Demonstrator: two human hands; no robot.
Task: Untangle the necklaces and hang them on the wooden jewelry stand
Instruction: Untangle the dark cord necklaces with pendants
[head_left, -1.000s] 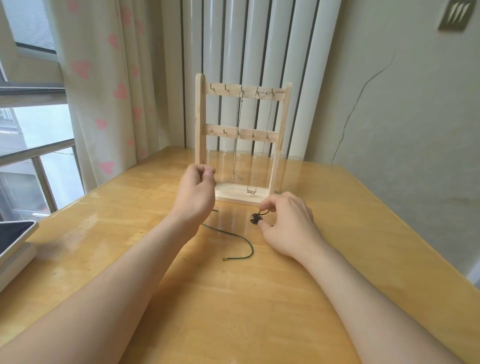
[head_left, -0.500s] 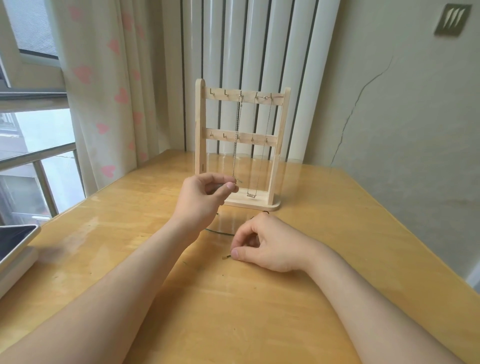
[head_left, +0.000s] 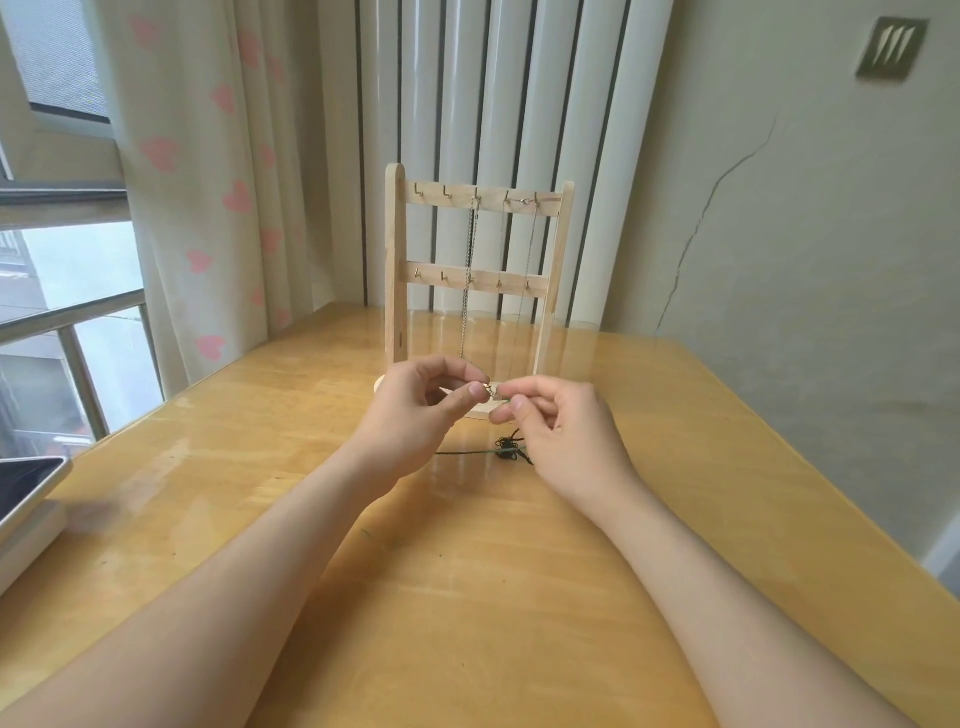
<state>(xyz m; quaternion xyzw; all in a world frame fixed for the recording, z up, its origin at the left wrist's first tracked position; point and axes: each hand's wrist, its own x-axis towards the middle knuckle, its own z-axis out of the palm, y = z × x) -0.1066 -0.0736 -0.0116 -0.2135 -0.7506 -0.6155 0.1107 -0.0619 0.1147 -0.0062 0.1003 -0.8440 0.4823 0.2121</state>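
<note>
The left hand (head_left: 415, 415) and right hand (head_left: 561, 431) pinch the clasp ends of the green cord necklace (head_left: 509, 448), near the wooden jewelry stand (head_left: 396, 270). Its tangle lies on the table (head_left: 467, 597). Two chains (head_left: 467, 291) hang from top hooks.

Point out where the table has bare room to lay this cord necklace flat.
Bare wood lies between the two forearms, right of the right hand up to the table edge, and between the left hand and the tablet. It is crowded before the stand, where the cord necklace lies tangled.
</note>
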